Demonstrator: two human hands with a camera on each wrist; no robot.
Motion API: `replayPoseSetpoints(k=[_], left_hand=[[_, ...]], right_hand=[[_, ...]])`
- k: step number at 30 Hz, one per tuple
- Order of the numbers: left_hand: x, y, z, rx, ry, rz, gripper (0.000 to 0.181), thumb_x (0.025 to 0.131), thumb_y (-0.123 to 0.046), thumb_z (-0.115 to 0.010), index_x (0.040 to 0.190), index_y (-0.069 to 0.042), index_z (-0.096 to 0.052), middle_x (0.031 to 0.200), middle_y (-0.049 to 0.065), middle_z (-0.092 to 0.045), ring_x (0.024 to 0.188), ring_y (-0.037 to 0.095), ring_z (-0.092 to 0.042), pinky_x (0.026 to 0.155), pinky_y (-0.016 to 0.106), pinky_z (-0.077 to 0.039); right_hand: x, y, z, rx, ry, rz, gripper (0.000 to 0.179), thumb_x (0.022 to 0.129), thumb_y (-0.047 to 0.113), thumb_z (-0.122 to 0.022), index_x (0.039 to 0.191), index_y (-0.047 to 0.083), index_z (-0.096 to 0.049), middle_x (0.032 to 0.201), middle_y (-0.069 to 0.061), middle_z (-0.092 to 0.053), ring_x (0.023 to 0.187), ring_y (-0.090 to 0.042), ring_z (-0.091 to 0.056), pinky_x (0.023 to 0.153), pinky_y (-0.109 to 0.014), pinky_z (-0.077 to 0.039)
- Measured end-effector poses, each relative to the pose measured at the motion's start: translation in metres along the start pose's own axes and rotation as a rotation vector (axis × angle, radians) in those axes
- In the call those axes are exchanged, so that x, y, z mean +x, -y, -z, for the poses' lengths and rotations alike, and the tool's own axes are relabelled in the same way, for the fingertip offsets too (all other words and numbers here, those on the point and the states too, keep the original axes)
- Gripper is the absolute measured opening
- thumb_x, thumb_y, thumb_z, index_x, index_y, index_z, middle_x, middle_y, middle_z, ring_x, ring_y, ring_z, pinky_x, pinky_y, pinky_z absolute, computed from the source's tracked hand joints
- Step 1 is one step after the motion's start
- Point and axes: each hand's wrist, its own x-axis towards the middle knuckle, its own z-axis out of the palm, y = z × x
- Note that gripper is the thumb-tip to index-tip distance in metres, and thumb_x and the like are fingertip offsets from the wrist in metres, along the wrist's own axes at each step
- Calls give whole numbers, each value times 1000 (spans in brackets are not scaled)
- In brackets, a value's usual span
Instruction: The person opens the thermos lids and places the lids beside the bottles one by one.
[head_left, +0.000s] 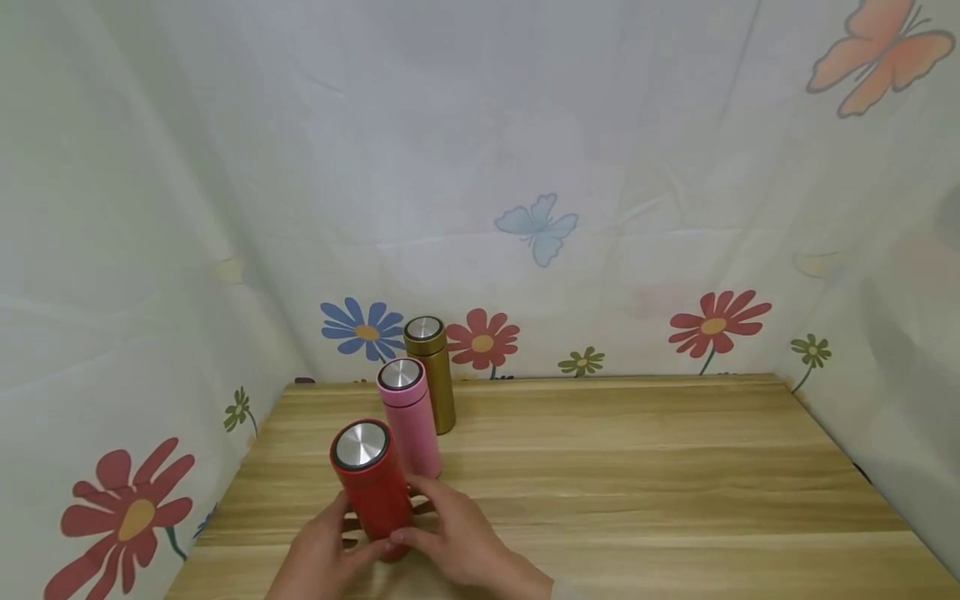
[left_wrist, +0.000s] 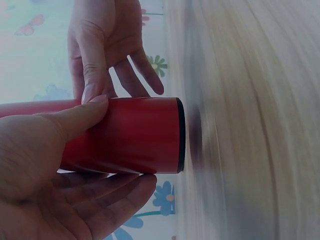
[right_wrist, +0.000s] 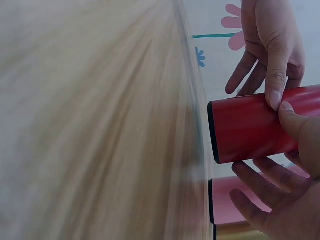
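A red thermos bottle (head_left: 372,498) with a shiny steel lid top stands upright nearest me at the left part of the table. My left hand (head_left: 318,550) grips its lower body from the left, thumb across the front. From the right, my right hand (head_left: 468,533) holds the same bottle, and the two thumb tips meet on it. In the left wrist view its black base (left_wrist: 181,135) is right at the tabletop. Just behind stands a pink thermos bottle (head_left: 412,421), partly hidden by the red one. A gold thermos bottle (head_left: 444,387) is behind that.
The wood-grain table (head_left: 637,467) stretches away to the right of the bottles. White curtain (head_left: 600,150) printed with flowers and butterflies encloses it at the back and both sides. The three bottles form a slanting row toward the back.
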Motion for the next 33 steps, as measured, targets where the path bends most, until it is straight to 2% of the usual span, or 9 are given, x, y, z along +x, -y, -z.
replayPoseSetpoints(k=[6, 10, 20, 22, 27, 33], left_hand=[[1, -8, -5, -8, 39, 17, 94, 72, -54, -88, 147, -14, -49, 136, 9, -66, 110, 29, -69, 86, 42, -61], [2, -12, -8, -4, 45, 0, 93, 73, -55, -87, 147, -15, -49, 137, 8, -65, 111, 29, -68, 86, 44, -61], [5, -28, -22, 20, 46, -145, 77, 78, -56, -85, 141, -22, -54, 129, 1, -68, 108, 20, -67, 89, 40, -61], [6, -31, -24, 17, 53, -172, 76, 79, -57, -83, 140, -21, -55, 128, 1, -68, 108, 19, -66, 89, 41, -61], [7, -38, -30, 39, 27, -254, 70, 81, -59, -82, 133, -20, -58, 119, 0, -70, 102, 15, -67, 84, 36, -61], [8, -46, -38, 48, -10, -335, 65, 84, -59, -79, 133, -23, -56, 117, -3, -71, 102, 12, -67, 82, 31, -60]], right_hand=[[-7, 0, 7, -35, -16, -15, 62, 95, 47, -71, 151, 38, -46, 142, 11, -63, 123, -7, -62, 104, -36, -53], [-11, 0, 14, -42, -26, -12, 61, 95, 46, -71, 150, 37, -47, 141, 10, -64, 121, -6, -63, 104, -37, -53], [-22, -4, 32, -17, -67, -49, 61, 93, 47, -73, 148, 33, -52, 132, 11, -67, 120, -8, -62, 100, -37, -55], [-24, -5, 35, 8, -73, -53, 62, 93, 45, -75, 149, 32, -52, 132, 10, -67, 121, -8, -62, 101, -37, -55], [-29, -10, 43, 93, -97, -46, 63, 91, 37, -79, 148, 28, -53, 132, 6, -67, 122, -13, -63, 103, -40, -55], [-34, -17, 52, 172, -121, -71, 61, 89, 35, -83, 144, 31, -57, 130, 6, -68, 122, -20, -64, 104, -43, -55]])
